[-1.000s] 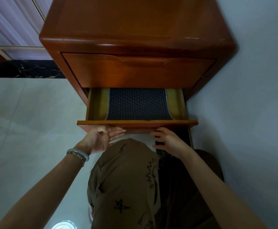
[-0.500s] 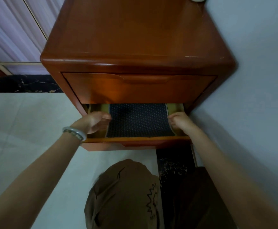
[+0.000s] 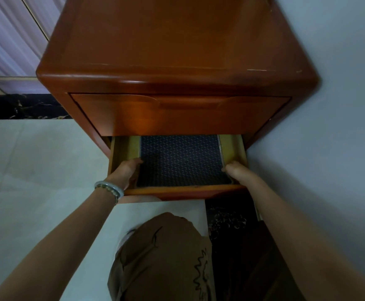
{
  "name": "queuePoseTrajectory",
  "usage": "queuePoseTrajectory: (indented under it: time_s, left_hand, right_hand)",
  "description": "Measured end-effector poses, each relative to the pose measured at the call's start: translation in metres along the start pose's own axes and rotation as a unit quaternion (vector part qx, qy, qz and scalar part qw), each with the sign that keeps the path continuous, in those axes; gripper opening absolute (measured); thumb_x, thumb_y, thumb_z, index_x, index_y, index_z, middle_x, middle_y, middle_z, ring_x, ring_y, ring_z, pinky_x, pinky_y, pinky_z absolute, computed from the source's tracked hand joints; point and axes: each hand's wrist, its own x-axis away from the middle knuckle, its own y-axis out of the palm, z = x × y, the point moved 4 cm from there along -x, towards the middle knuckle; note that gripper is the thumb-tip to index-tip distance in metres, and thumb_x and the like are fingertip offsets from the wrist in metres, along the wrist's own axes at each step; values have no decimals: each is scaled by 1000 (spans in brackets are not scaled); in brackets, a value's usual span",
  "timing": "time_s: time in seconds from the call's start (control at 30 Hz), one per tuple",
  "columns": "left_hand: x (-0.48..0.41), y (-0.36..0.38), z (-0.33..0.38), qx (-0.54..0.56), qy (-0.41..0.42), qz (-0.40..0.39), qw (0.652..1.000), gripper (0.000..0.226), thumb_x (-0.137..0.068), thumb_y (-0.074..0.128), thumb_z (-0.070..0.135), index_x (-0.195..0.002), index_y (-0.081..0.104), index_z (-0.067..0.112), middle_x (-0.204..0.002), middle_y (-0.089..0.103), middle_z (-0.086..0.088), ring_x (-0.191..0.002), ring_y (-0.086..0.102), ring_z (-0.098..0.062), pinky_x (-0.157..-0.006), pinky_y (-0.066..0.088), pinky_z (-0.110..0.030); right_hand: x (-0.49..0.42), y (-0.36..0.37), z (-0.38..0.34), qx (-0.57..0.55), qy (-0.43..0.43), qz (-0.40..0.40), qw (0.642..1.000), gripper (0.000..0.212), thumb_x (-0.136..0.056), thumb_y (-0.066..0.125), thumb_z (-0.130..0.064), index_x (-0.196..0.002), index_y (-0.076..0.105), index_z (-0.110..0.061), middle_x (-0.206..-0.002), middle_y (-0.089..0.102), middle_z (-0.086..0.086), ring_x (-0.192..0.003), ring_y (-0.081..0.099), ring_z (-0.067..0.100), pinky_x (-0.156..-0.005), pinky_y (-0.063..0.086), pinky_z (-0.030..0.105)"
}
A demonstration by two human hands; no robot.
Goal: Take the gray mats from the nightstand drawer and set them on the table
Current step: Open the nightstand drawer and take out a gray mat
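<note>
A dark gray patterned mat (image 3: 181, 160) lies flat in the open lower drawer (image 3: 183, 189) of a reddish wooden nightstand (image 3: 177, 40). My left hand (image 3: 126, 172), with a bracelet on the wrist, is inside the drawer, and its fingers curl on the mat's left edge. At the mat's right edge my right hand (image 3: 240, 171) has its fingers tucked down at the border. The fingertips of both hands are hidden, so whether they pinch the mat is unclear. The rear of the mat is hidden under the upper drawer.
The upper drawer (image 3: 180, 114) is closed above the open one. A pale wall (image 3: 340, 127) stands right of the nightstand. White floor tiles (image 3: 36, 170) spread to the left, with a dark marble strip (image 3: 21, 106) at the back. My brown-trousered knee (image 3: 162, 257) is below the drawer.
Both hands left the drawer's front edge, reached inside, and now rest at the mat's left and right edges. The view has moved closer to the nightstand.
</note>
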Motion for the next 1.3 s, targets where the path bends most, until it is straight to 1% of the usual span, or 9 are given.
queuePoseTrajectory:
  time_s: [0.07,0.2,0.47,0.57,0.7,0.83,0.97,1.13,1.3]
  left_hand:
    - [3,0,-5,30,-5,-17,999,41,-90,58,25,-126,54,5,-126,60,-21,-108,60,-37,-96,47,-45]
    - [6,-3,-23,69,-17,-23,997,39,-88,61,25,-123,54,10,-110,65,-10,-92,63,-24,-86,48,-40]
    - [9,-8,-32,71,1,-38,997,27,-91,55,20,-115,56,8,-112,64,-12,-103,61,-25,-93,47,-38]
    - [8,-9,-31,118,-8,-35,992,10,-92,54,18,-98,56,11,-101,67,-11,-89,65,-21,-76,50,-34]
    - [9,-9,-26,183,-25,-39,982,22,-91,58,14,-111,52,6,-98,65,-10,-87,64,-22,-67,50,-34]
    - [11,-2,-11,108,-7,-85,991,23,-92,59,16,-113,55,8,-106,66,-15,-93,66,-30,-77,52,-42]
    - [10,0,5,79,-6,-78,994,19,-95,55,16,-110,56,5,-103,66,-16,-92,65,-30,-86,51,-42]
    - [10,-8,10,66,-4,-89,994,14,-97,51,14,-106,55,5,-114,63,-21,-106,62,-35,-96,48,-47]
    - [48,-20,32,97,-23,-124,987,23,-100,41,13,-120,49,3,-106,62,-20,-85,64,-30,-66,56,-39]
  right_hand:
    - [0,0,7,-20,0,8,1000,15,-94,47,-16,-86,57,-8,-119,59,25,-89,58,32,-64,38,29]
    - [0,2,26,-60,21,-8,998,25,-92,44,-14,-105,60,0,-120,60,26,-108,56,34,-97,42,42]
    - [13,2,27,-59,3,20,998,20,-86,45,-9,-69,54,-12,-75,55,10,-66,50,21,-56,33,29]
    - [13,1,25,-43,-5,22,999,10,-86,48,-9,-81,56,-8,-82,55,10,-71,52,21,-58,37,29]
    - [12,-4,26,-190,21,10,981,15,-89,49,-10,-99,59,-7,-97,62,9,-88,58,19,-84,43,34]
    - [11,-19,15,-330,46,-3,943,7,-91,51,-10,-93,58,-9,-95,60,9,-88,58,22,-67,47,33]
    - [12,-22,-6,-299,68,-36,951,16,-91,57,-20,-100,58,-7,-87,62,11,-71,63,24,-43,51,26]
    - [1,-17,-27,-163,58,-14,985,40,-91,60,-22,-125,50,-3,-116,59,15,-105,59,32,-86,50,42]
    - [31,-35,-50,-89,57,18,994,51,-92,59,-21,-136,41,-2,-134,51,18,-119,52,34,-100,43,46]
